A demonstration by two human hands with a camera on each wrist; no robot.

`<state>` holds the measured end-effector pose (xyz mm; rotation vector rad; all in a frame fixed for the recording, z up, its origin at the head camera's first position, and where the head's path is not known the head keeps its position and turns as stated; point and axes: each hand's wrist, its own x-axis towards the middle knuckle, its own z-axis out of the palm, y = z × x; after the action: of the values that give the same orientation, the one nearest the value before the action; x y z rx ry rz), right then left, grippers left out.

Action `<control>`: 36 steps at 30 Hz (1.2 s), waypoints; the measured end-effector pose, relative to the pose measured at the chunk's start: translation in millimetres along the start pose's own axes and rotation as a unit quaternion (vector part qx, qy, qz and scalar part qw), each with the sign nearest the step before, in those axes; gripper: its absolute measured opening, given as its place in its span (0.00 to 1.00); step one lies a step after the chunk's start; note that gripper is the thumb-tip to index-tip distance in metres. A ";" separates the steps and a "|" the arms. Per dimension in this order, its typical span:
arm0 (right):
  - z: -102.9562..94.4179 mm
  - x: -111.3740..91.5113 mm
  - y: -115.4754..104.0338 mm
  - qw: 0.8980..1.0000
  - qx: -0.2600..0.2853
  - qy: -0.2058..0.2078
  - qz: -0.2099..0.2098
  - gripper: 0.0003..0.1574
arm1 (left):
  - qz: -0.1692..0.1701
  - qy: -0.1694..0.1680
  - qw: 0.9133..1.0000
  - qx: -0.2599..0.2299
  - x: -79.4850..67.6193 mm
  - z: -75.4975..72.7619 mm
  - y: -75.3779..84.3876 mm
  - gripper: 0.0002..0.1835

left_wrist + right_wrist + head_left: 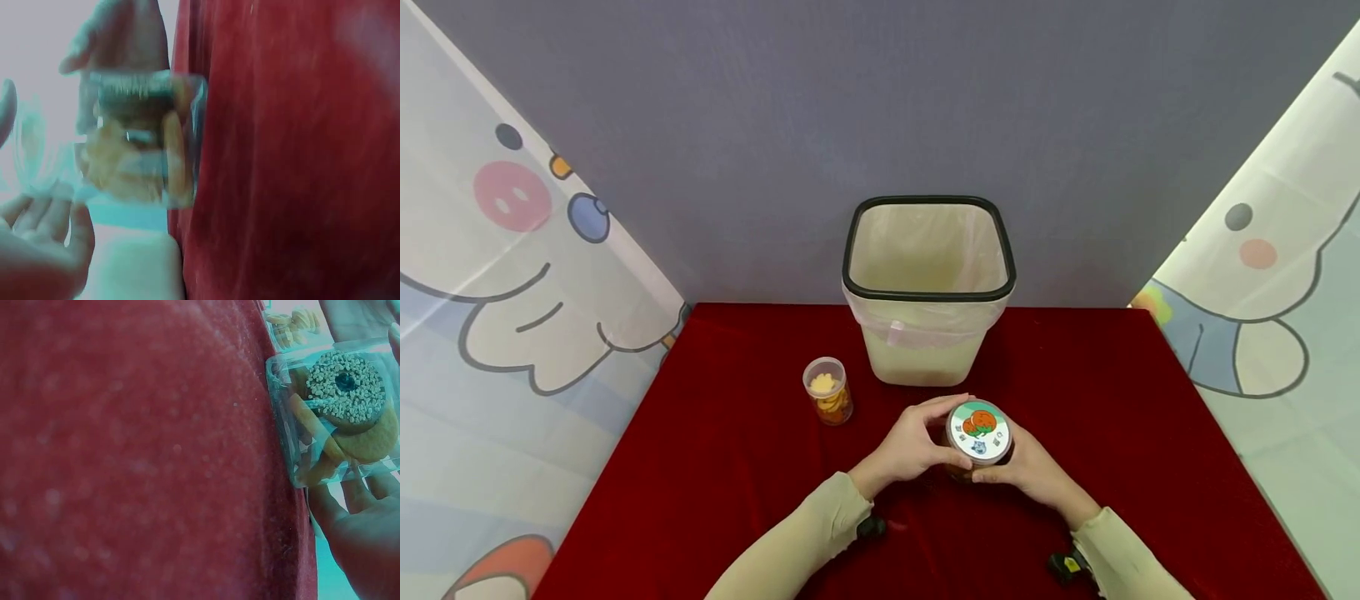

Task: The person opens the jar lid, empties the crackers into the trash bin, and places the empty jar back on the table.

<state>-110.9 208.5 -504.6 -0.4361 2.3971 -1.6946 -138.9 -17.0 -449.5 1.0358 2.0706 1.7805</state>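
Observation:
A clear plastic jar of cookies (140,147) stands on the red cloth with a round lid (979,432) at its top, printed with an orange fruit. My left hand (910,446) grips it from the left, thumb at the lid's front edge and fingers reaching behind. From the other side my right hand (1033,467) holds the jar, its thumb across the front. Through the wall in the right wrist view shows a dark round piece coated in pale crumbs (345,387), with flat cookies (372,440) beside it.
A bin (925,342) with a black rim and a plastic liner stands behind the hands. Left of it is a second clear jar (829,392) of cookies. Red cloth (737,467) covers the table, a grey wall (737,150) rises behind, and cartoon-printed sheets (497,250) flank both sides.

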 end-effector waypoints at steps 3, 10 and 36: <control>0.0 -0.1 2.6 1.000 0.005 0.000 0.001 0.63 | -0.004 0.036 0.999 0.024 -5.2 6.7 4.2 0.42; 1.1 -2.7 -6.2 0.999 0.035 -0.011 -0.002 0.59 | 0.005 0.106 0.993 0.051 -12.8 24.6 3.9 0.45; 1.1 -0.2 -0.4 0.999 0.029 -0.013 -0.005 0.62 | 0.019 0.021 0.999 0.033 -3.7 5.9 -31.6 0.45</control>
<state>-110.4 207.4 -504.6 -0.4598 2.3242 -1.7470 -144.3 -15.3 -481.4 1.0716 2.1618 1.7783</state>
